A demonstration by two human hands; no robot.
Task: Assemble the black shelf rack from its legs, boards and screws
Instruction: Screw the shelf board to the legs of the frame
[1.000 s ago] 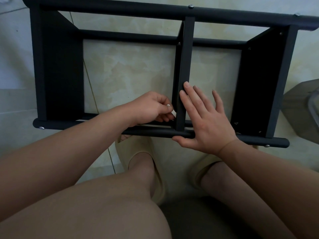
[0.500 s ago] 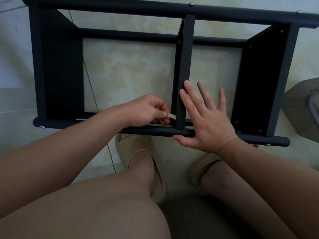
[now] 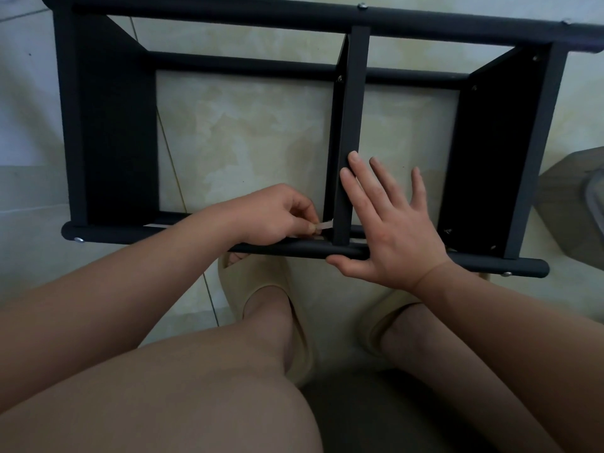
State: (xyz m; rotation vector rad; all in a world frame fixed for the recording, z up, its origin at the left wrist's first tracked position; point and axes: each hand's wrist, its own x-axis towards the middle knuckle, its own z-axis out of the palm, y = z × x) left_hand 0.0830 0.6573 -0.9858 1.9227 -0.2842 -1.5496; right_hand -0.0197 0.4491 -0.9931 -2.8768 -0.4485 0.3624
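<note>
The rack lies on its side on the floor, directly ahead of both hands. Three boards are joined between the tubular legs, and a screw shows in the far leg. The frame looks rigid, smooth-painted and likely light enough to tip with one hand. Grip it by the round legs, not by the thin board edges.

The right hand lies open, fingers straight on the middle board, thumb under the near leg. The left hand, just left of that board, pinches a pale strip at the board's lower end. Tape or label: cannot tell.

Bare floor shows beyond the hands, inside the frame. Behind the hands, the slippers sit close to the near leg and would limit any pull toward the body. A grey object stands right of the right hand, near the rack's end board.
</note>
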